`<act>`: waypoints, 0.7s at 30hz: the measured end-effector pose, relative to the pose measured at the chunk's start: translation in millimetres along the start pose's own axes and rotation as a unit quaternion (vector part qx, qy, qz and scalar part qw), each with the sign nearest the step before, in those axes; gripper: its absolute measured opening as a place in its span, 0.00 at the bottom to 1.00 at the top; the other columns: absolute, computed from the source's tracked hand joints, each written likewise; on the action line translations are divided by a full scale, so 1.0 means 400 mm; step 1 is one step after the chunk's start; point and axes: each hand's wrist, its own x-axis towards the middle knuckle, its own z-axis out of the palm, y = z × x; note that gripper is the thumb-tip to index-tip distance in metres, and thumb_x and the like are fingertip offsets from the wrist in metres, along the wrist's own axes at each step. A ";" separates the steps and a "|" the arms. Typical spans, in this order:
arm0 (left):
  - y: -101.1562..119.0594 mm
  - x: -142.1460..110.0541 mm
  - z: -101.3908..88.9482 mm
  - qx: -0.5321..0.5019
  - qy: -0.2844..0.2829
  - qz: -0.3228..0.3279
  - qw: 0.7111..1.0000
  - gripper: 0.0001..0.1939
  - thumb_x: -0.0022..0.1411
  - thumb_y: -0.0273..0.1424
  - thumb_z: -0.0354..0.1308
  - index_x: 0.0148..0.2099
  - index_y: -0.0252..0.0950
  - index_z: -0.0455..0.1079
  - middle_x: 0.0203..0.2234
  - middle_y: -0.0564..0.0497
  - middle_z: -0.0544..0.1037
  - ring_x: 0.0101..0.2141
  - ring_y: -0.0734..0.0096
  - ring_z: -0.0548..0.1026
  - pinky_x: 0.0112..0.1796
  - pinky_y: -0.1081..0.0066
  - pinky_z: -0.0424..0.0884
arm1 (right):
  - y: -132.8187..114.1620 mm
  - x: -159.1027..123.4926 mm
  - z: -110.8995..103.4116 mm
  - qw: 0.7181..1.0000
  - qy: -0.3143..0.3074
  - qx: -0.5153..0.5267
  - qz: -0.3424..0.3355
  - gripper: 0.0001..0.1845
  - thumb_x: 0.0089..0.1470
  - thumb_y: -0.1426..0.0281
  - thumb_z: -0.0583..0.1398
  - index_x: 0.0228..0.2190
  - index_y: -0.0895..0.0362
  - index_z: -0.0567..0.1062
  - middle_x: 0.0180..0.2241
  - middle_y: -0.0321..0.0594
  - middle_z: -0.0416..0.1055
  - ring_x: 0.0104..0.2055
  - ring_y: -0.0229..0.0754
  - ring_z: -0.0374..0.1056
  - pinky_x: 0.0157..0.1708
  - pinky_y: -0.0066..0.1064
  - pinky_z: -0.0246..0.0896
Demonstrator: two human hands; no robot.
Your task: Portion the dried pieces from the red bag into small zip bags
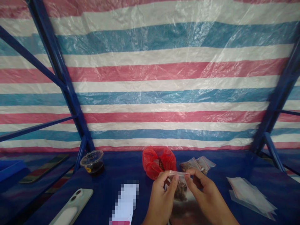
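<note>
Both my hands pinch the top edge of a small clear zip bag (181, 187) with brown dried bits inside, held upright just above the blue table. My left hand (161, 200) grips its left end, fingers closed. My right hand (206, 197) grips its right end, fingers closed. Right behind the bag sits an open red plastic bag (157, 161) with more brown material in it. Two or three filled small zip bags (198, 164) lie to the right of the red bag.
A stack of empty clear bags (250, 193) lies at the right. A phone (72, 206) lies at the lower left, with a clear lidded cup (92, 161) behind it. Blue rack posts (70, 93) and a striped tarp (164, 72) stand at the back.
</note>
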 end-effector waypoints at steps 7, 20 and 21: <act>0.006 -0.002 0.005 0.014 -0.001 0.019 1.000 0.20 0.69 0.48 0.58 0.43 0.37 0.80 0.37 0.45 0.82 0.39 0.58 0.79 0.43 0.64 0.74 | -0.017 -0.006 0.001 0.999 -0.041 0.017 0.003 0.20 0.59 0.49 0.63 0.35 0.53 0.79 0.33 0.40 0.80 0.36 0.47 0.75 0.37 0.31 0.71; 0.018 -0.012 0.004 0.041 0.005 0.062 0.997 0.14 0.68 0.42 0.60 0.42 0.39 0.82 0.39 0.46 0.84 0.41 0.60 0.80 0.43 0.67 0.74 | -0.042 -0.010 0.002 0.998 -0.042 0.051 0.002 0.19 0.59 0.51 0.64 0.30 0.53 0.77 0.27 0.36 0.74 0.30 0.42 0.71 0.30 0.29 0.67; 0.018 -0.011 0.003 0.039 0.007 0.059 0.997 0.14 0.68 0.43 0.61 0.43 0.39 0.82 0.39 0.46 0.84 0.41 0.60 0.81 0.43 0.67 0.74 | -0.040 -0.010 0.001 0.998 -0.042 0.056 0.008 0.19 0.59 0.50 0.64 0.30 0.53 0.77 0.26 0.35 0.74 0.29 0.42 0.71 0.29 0.28 0.67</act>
